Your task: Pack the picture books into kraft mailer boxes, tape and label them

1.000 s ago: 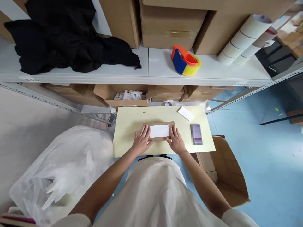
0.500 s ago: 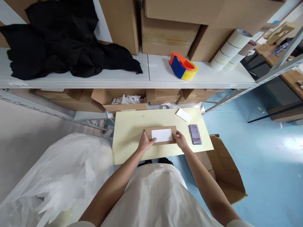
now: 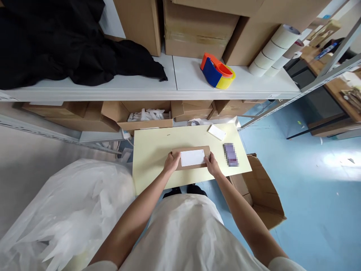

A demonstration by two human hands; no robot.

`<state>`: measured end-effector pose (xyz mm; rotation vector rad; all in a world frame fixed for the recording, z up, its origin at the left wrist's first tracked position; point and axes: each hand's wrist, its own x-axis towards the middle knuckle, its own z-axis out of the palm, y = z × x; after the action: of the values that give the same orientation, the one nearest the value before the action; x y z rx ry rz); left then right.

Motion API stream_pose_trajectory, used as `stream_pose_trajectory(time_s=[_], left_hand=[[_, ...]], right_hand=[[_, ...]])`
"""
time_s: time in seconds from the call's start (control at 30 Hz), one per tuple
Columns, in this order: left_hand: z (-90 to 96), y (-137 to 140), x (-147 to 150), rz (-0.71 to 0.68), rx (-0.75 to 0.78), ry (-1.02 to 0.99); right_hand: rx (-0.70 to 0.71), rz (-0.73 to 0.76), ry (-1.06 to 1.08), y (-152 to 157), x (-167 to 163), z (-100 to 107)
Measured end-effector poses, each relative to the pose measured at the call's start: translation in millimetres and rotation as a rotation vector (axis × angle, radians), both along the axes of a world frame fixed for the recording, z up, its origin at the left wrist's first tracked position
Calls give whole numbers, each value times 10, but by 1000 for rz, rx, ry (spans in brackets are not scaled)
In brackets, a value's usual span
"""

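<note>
A small brown cardboard box [image 3: 194, 148] with a white label [image 3: 192, 157] on its top lies between my hands over the pale yellow table [image 3: 152, 146]. My left hand [image 3: 171, 162] grips the box's left end, its thumb by the label's left edge. At the right end my right hand [image 3: 212, 164] holds the box, with the thumb on the label's right edge. Right of that hand lies a purple item [image 3: 231, 154], blurred by pixels. Behind it is a white rectangular pad or stack [image 3: 217, 132].
A grey shelf [image 3: 135, 88] behind the table carries black cloth [image 3: 81, 49], an orange, blue and yellow tape dispenser [image 3: 217, 71] and tape rolls [image 3: 272, 52]. Translucent plastic sheeting [image 3: 81, 207] bulges at the left. An open carton [image 3: 262, 192] stands on the floor at right.
My left thumb has drawn back from the label's lower left corner to its edge. My right thumb has come onto the label's right side. The camera view has shifted slightly.
</note>
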<state>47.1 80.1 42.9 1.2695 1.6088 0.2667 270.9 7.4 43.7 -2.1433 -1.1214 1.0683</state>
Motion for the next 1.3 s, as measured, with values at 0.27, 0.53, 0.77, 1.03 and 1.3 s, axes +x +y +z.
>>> stream_pose_trajectory(time_s=[0.27, 0.53, 0.77, 1.03, 1.3], left_hand=[[18, 272, -86, 38, 23, 51], [45, -88, -486, 43, 52, -172], [152, -19, -286, 34, 23, -209], [408, 51, -163, -84, 294, 81], [997, -212, 771, -348, 298, -61]], right_hand=[[-6, -1, -24, -29, -54, 43], [-79, -21, 101, -66, 241, 215], [-95, 101, -243, 134, 62, 297], [-73, 11, -76, -293, 1, 443], [56, -299, 111, -1250, 874, 742]])
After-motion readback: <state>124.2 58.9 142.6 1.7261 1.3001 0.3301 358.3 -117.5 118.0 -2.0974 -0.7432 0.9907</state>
